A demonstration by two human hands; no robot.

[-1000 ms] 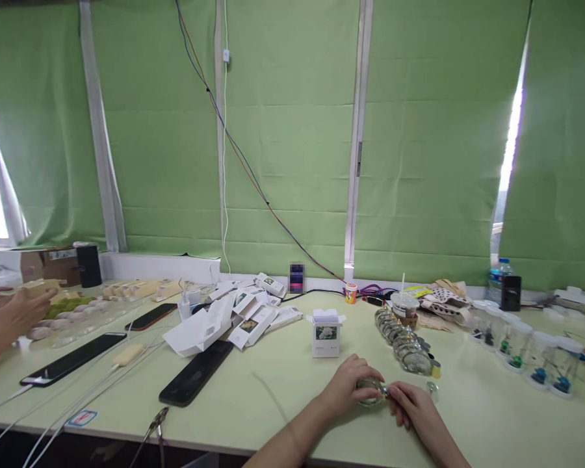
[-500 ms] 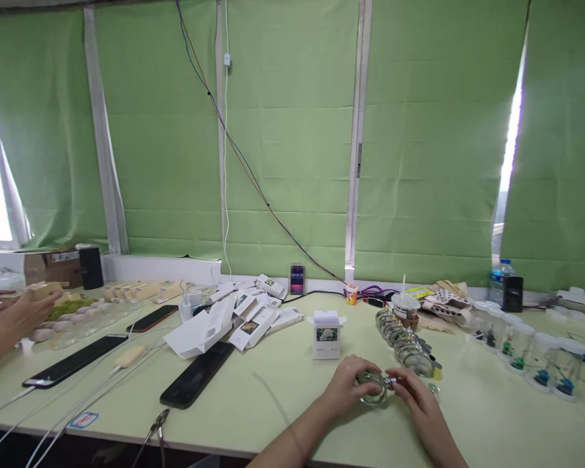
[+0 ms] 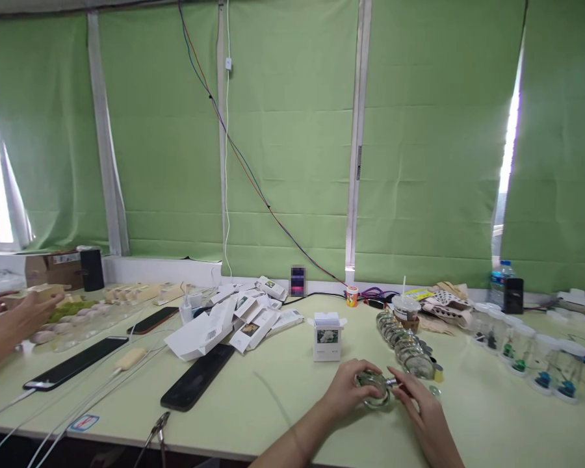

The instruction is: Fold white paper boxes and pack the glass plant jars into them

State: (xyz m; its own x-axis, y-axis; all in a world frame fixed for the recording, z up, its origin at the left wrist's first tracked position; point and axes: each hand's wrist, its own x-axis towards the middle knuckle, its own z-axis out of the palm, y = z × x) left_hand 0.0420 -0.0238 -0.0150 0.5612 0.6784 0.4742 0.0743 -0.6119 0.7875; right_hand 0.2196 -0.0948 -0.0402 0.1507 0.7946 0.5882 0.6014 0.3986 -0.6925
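Note:
My left hand [image 3: 345,390] is closed around a round, flat glass bottle [image 3: 377,398] lying on its side just above the table near its front edge. A small silver piece [image 3: 391,382] sticks out at the bottle's neck. My right hand [image 3: 420,402] pinches that silver piece with thumb and fingertips. Behind my hands stands a small white box [image 3: 327,344] with a flower picture and raised flaps. A row of similar round glass bottles [image 3: 409,357] lies beyond my right hand, beside a yellow cap [image 3: 437,373] and a small clear round piece [image 3: 435,390].
White cartons [image 3: 254,325] lie heaped at the centre left, beside a black phone [image 3: 195,383]. Pliers [image 3: 156,429] hang at the table's front edge. Capped clear jars [image 3: 521,348] line the right side. Another person's hands [image 3: 22,318] work at far left.
My right hand's fingers have shifted slightly at the silver piece, more of which now shows. The bottle stays in my left hand. The view has tilted a little.

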